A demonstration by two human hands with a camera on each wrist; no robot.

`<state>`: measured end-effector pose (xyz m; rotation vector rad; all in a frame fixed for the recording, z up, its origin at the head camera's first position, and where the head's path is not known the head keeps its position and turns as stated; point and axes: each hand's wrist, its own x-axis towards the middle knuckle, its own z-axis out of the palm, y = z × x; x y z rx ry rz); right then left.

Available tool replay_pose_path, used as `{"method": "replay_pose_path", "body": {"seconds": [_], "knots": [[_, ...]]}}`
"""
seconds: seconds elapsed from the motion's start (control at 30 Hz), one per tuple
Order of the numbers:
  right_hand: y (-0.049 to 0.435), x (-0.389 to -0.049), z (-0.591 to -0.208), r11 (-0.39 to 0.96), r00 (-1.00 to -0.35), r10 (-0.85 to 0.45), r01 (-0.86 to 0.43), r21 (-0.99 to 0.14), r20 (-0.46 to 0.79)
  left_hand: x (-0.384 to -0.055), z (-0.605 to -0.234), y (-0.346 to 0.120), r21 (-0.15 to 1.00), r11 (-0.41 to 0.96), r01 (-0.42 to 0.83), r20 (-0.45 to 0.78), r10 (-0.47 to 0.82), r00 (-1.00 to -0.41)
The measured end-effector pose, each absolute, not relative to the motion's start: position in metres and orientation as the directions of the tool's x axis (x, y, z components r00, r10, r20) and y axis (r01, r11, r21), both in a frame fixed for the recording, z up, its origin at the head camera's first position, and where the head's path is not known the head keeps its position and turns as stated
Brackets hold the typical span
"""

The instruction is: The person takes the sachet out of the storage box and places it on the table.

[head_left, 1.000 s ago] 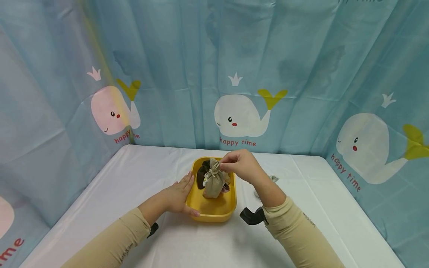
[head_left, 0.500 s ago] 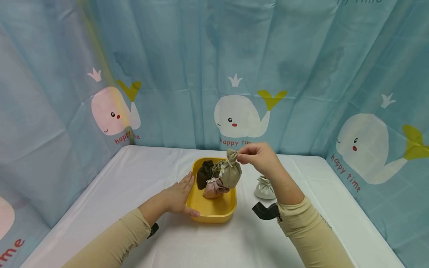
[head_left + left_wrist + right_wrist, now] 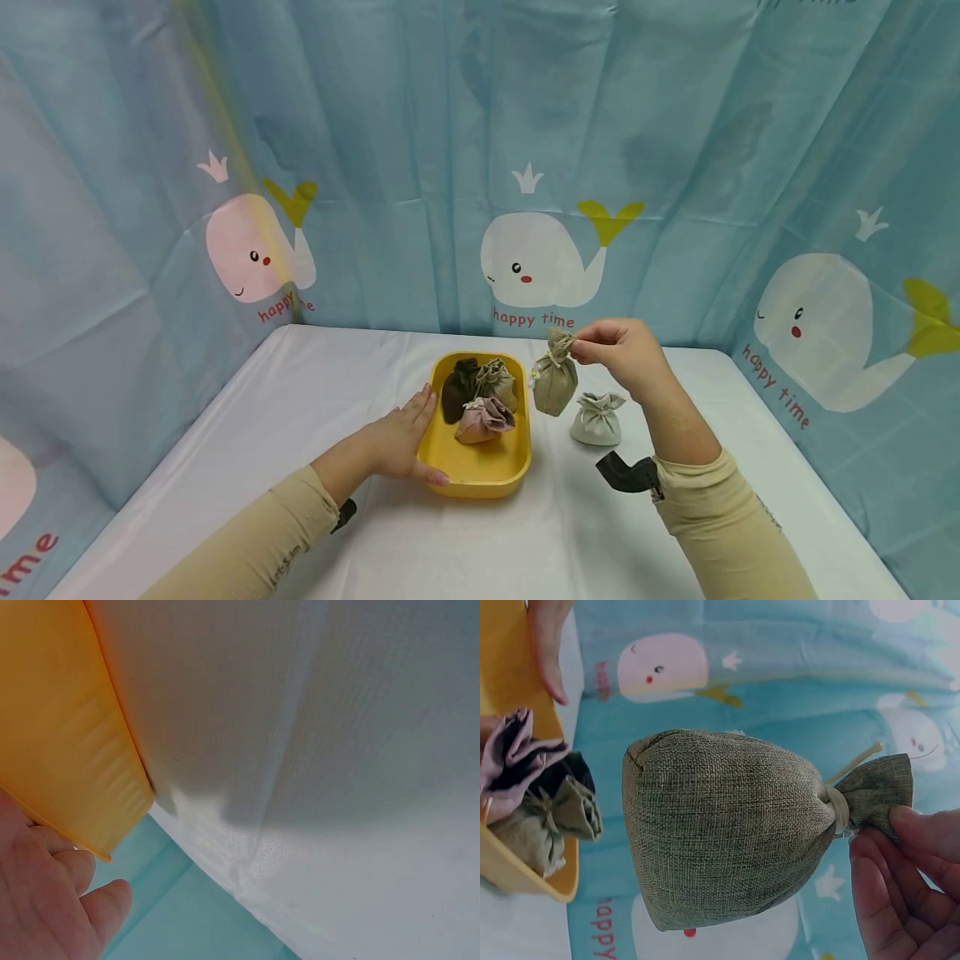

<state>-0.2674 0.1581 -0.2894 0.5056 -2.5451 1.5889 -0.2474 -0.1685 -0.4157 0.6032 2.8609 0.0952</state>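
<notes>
My right hand pinches the gathered neck of an olive-green cloth drawstring pouch. That pouch hangs in the air just right of a yellow plastic basin; its woven body and tied cord fill the middle of the right wrist view. With fingers spread, my left hand rests against the basin's left side. Inside the basin sit a dark brown pouch, a pink pouch and another olive pouch.
A white drawstring pouch stands on the white-covered table, below my raised right hand. Blue curtains printed with whales close off the back and both sides.
My right hand has lifted the olive pouch out of the basin and carried it rightward past the rim. The white pouch has come into full view. My left hand stays put.
</notes>
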Motion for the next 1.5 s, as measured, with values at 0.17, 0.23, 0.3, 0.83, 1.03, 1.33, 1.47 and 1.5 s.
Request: {"method": "replay_pose_path", "body": {"seconds": [0.17,0.23,0.3,0.83,1.03,1.33,1.47,1.5], "knots": [[0.176,-0.267,-0.29,0.427,-0.949,-0.181,-0.313,-0.848,0.259,-0.248,-0.417,-0.168,0.112,0.915,0.388,-0.2,0.403,-0.893],[0.182,-0.266,-0.29,0.424,-0.95,-0.167,-0.312,-0.85,0.265,-0.249,-0.418,-0.169,0.111,0.917,0.383,-0.204,0.399,-0.894],[0.189,-0.266,-0.29,0.429,-0.95,-0.153,-0.311,-0.848,0.271,-0.249,-0.419,-0.169,0.119,0.917,0.381,-0.203,0.398,-0.895],[0.234,-0.269,-0.298,0.43,-0.937,-0.019,-0.322,-0.843,0.349,-0.248,-0.419,-0.17,0.118,0.917,0.38,-0.205,0.397,-0.895],[0.251,-0.27,-0.308,0.43,-0.93,0.006,-0.329,-0.841,0.368,-0.248,-0.421,-0.169,0.11,0.917,0.383,-0.206,0.398,-0.894],[0.271,-0.27,-0.32,0.456,-0.947,0.056,-0.257,-0.852,0.315,-0.248,-0.417,-0.169,0.117,0.918,0.38,-0.203,0.397,-0.895],[0.276,-0.269,-0.327,0.475,-0.957,0.086,-0.206,-0.856,0.278,-0.248,-0.417,-0.169,0.113,0.916,0.384,-0.194,0.399,-0.896],[0.277,-0.269,-0.33,0.479,-0.96,0.092,-0.191,-0.857,0.265,-0.248,-0.417,-0.169,0.118,0.915,0.385,-0.193,0.401,-0.895]]}}
